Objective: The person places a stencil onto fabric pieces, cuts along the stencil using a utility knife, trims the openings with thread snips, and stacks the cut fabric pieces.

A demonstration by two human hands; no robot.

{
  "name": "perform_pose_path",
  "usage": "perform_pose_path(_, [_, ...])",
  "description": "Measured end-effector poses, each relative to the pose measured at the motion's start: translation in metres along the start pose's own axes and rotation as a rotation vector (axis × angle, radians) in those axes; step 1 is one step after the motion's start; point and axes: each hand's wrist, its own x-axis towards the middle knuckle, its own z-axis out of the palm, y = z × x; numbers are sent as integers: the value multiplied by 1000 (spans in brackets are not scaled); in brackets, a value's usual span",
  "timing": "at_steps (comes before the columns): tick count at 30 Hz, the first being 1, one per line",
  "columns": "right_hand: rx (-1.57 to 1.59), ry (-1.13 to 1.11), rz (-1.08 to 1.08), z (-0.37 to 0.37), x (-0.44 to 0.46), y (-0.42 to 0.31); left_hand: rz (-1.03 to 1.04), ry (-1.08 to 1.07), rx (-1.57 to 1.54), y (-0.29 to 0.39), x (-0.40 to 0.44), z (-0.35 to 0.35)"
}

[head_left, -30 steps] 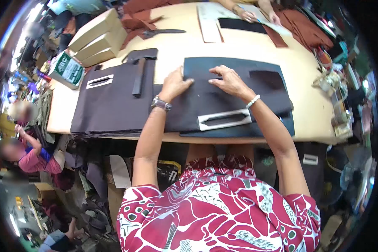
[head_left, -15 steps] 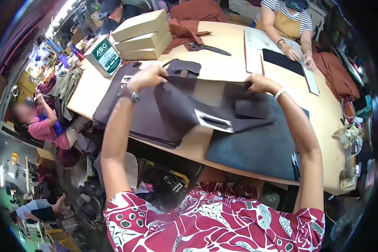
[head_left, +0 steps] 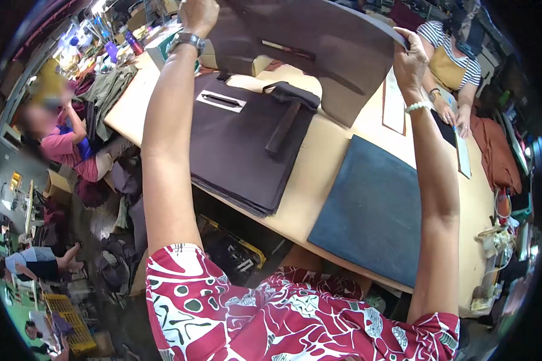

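One brown sheet (head_left: 349,51) hung in the air above the table (head_left: 311,180), held out between two hands, with one slot (head_left: 289,50) showing in it. The left hand (head_left: 200,16), one watch (head_left: 190,40) on its wrist, was curled closed round the sheet's left end, its fingertips cut off by the top of the view. The right hand (head_left: 411,59), wearing one beaded bracelet (head_left: 417,107), pinched the sheet's right edge between thumb and fingers. Below lay one stack (head_left: 235,159) of brown pieces, its layers too tight to count; on top were one white frame (head_left: 226,107) and, apart from it, one dark bar (head_left: 283,127). Right of the stack, well apart, lay one dark blue mat (head_left: 367,207). Across the table, one co-worker (head_left: 448,69) had two hands at one pale strip (head_left: 462,155), near one heap of rust-coloured cloth (head_left: 495,147).
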Motion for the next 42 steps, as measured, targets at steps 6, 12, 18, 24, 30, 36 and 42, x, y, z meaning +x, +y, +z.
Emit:
perform_pose_path(6, [98, -148, -262, 6, -61, -58, -25, -108, 35, -48, -79, -56])
perform_pose_path(12, [183, -479, -254, -1, -141, -113, -214, -277, 79, -84, -189, -112])
perform_pose_path(18, [355, -782, -284, 12, -215, -123, -357, -359, 100, -91, -270, -139])
perform_pose_path(24, [452, -1087, -383, 12, -240, -134, -467, -477, 98, -92, -333, -151])
perform_pose_path(30, [460, -1125, -410, 17, -251, -136, -484, -604, 188, -99, -343, -154])
perform_pose_path(36, [489, -1158, -366, 15, -247, -148, -355, -1043, 416, -73, -274, -140])
perform_pose_path(42, [498, -1115, -334, 16, -258, -146, -296, -819, 238, -22, -261, -27])
